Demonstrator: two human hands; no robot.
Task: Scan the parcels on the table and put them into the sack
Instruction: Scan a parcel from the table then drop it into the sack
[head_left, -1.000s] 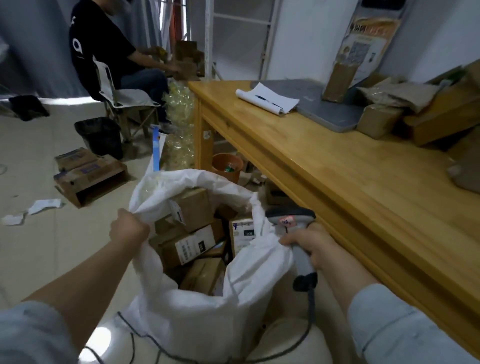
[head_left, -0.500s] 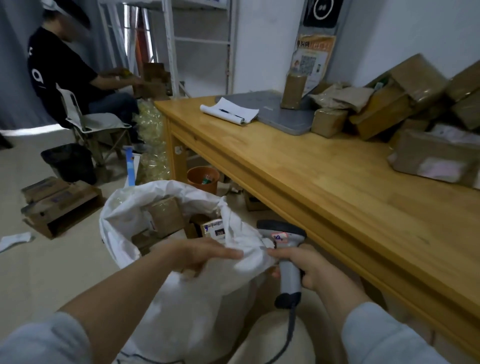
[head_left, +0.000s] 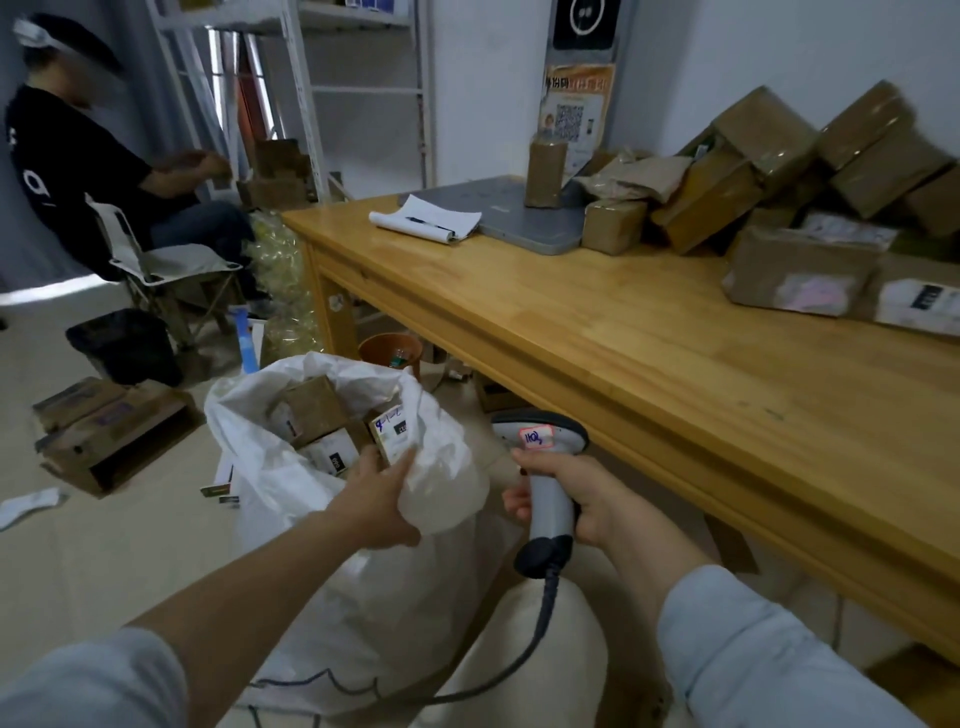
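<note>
The left hand (head_left: 376, 501) grips the near rim of the white sack (head_left: 363, 597), pinching the folded cloth between the thumb below and the fingers on top. The sack stands open on the floor just beside the wooden table (head_left: 623, 374). Boxed parcels (head_left: 317, 410) with white labels fill it close to the mouth.

The right hand (head_left: 587, 499) is curled round the handle of the barcode scanner (head_left: 545, 452). It holds the scanner upright between the sack and the table's edge, and the cable (head_left: 543, 613) trails down over the person's lap.

A heap of brown taped parcels (head_left: 779, 171) lies at the far right end of the table, well apart from both hands. Further left, a notepad (head_left: 426, 221) with a pen on it lies beside a grey flat slab (head_left: 524, 223), perhaps a scale, on which one small brown parcel (head_left: 545, 171) stands upright.

At the back left a seated person (head_left: 78, 166) handles boxes, and flattened cartons (head_left: 104, 431) lie on the floor.
</note>
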